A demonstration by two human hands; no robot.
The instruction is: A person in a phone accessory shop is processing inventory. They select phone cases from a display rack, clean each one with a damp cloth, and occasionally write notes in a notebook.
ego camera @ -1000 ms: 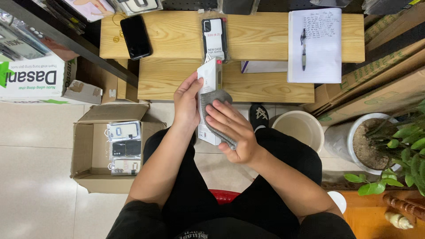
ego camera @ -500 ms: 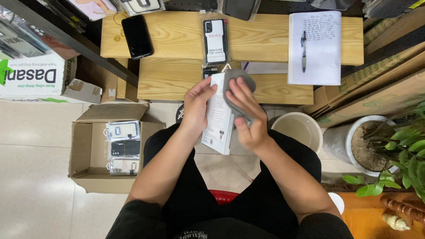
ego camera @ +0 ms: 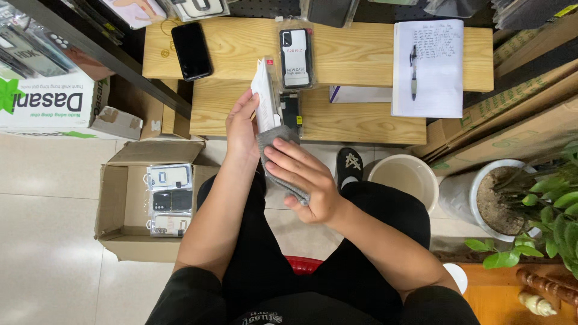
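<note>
A flat white packet (ego camera: 263, 96) is held up on its edge by the left hand (ego camera: 242, 123), just in front of the lower wooden step (ego camera: 361, 120). The fingers of that hand are laid flat along one side of the packet, and the thumb cannot be seen behind it. A grey cloth (ego camera: 278, 157) is held in the right hand (ego camera: 304, 180). The cloth is pinched between the thumb and the bent fingers, and its top end is pressed against the bottom of the packet.

A black phone (ego camera: 191, 51) is seen lying on the upper wooden shelf (ego camera: 241, 45). A phone case in a clear bag (ego camera: 296, 57) is lying near it, just above the packet. A white notebook (ego camera: 428, 69) with a pen (ego camera: 413, 72) on top is laid at the right end of the shelf.

An open cardboard box (ego camera: 120, 198) is set on the floor beside the left arm. More packed phone cases (ego camera: 170, 198) are stacked inside it. A pale bucket (ego camera: 404, 179) is placed near the right knee, and a potted plant (ego camera: 530, 204) is set further to the right. A black shoe (ego camera: 349, 167) is seen between the knees and the bucket.
</note>
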